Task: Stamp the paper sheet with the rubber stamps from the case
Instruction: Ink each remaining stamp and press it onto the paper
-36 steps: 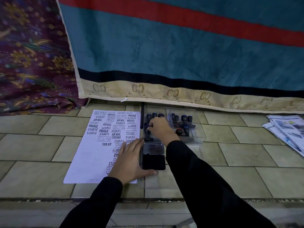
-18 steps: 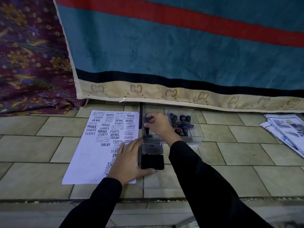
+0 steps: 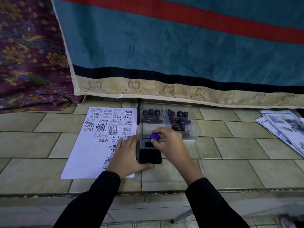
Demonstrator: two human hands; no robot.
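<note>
A white paper sheet (image 3: 92,150) with many black stamped words lies on the tiled floor. Right of it sits an open black ink pad (image 3: 150,156), its lid tilted up. My left hand (image 3: 127,156) rests flat on the sheet's right edge, thumb against the pad's near side. My right hand (image 3: 169,143) pinches a rubber stamp with a purple knob (image 3: 155,136) over the pad's lid. Behind stands a clear plastic case (image 3: 192,129) holding several dark-handled stamps (image 3: 151,113).
A teal, red and beige blanket (image 3: 181,55) hangs behind the case. Patterned maroon cloth (image 3: 29,60) lies at the left. Printed leaflets (image 3: 283,127) are spread on the tiles at the right. A step edge (image 3: 65,194) runs across near me.
My right hand has lifted a purple-knobbed stamp out of the case and brought it toward me, over the ink pad. The left hand has stayed on the sheet and pad.
</note>
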